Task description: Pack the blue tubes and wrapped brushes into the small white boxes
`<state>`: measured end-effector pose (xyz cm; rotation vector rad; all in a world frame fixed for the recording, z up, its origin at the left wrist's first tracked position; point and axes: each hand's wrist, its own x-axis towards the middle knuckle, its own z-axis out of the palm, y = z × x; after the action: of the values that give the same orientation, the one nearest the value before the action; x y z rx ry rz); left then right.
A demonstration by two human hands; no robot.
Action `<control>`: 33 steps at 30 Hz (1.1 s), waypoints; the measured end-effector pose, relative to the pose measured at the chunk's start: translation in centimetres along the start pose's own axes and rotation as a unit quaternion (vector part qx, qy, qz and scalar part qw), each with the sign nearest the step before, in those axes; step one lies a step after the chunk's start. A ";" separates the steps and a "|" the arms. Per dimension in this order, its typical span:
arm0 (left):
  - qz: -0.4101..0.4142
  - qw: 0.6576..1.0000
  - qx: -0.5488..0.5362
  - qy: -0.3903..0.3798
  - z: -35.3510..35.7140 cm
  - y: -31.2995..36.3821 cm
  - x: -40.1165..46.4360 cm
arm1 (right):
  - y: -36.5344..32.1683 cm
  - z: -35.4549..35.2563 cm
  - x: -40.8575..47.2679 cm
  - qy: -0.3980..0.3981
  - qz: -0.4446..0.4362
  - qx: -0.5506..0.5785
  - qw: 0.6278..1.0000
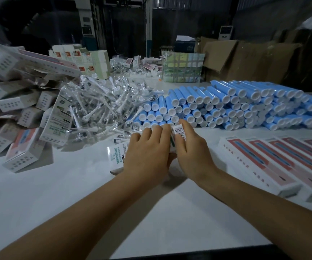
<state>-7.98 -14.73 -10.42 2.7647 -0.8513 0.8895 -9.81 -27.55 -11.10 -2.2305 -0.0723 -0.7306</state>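
at the frame's centre both hands hold a small white cardboard box (177, 135), the left hand (147, 156) and right hand (190, 152) curled round its sides. its long axis runs up the frame, barcoded end towards the stacked blue plastic tubes (217, 106) just beyond the fingertips. the tubes' white caps face the hands, right hand nearer. clear-wrapped white brushes (99, 107) lie upper left.

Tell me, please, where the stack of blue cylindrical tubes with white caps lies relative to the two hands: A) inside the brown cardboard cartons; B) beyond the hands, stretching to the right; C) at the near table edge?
B: the stack of blue cylindrical tubes with white caps lies beyond the left hand and right hand, stretching right.
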 end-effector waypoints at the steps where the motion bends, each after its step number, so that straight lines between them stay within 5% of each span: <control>1: 0.005 1.000 0.000 0.003 0.0 -0.1 -0.1 | -0.2 0.0 -0.2 -0.006 0.001 0.002 1.000; 3: 0.010 1.000 0.004 0.011 0.1 -0.3 -0.3 | -0.6 -0.2 -0.4 -0.025 0.030 0.042 0.998; 5: 0.010 1.000 0.007 0.008 0.0 -0.4 -0.3 | -1.1 -0.7 0.0 -0.043 0.118 0.197 0.972; 8: -0.010 1.000 -0.006 0.006 -0.3 -0.6 0.0 | -1.4 -1.6 1.1 -0.058 0.220 0.512 0.829; 9: -0.014 1.000 -0.011 0.012 -0.3 -0.6 0.1 | -1.4 -1.8 1.3 -0.056 0.224 0.529 0.816; 21: -0.004 0.999 -0.024 0.036 0.0 -0.8 0.1 | -0.9 -1.6 1.4 -0.040 0.225 0.513 0.828; 33: 0.004 0.999 -0.003 0.046 0.1 -0.7 0.2 | -0.4 -0.7 0.5 -0.046 0.172 0.387 0.905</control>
<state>-7.45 -14.22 -10.34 2.6937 -0.8491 1.0048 -9.86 -27.83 -10.15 -1.4518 -0.0086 -0.3121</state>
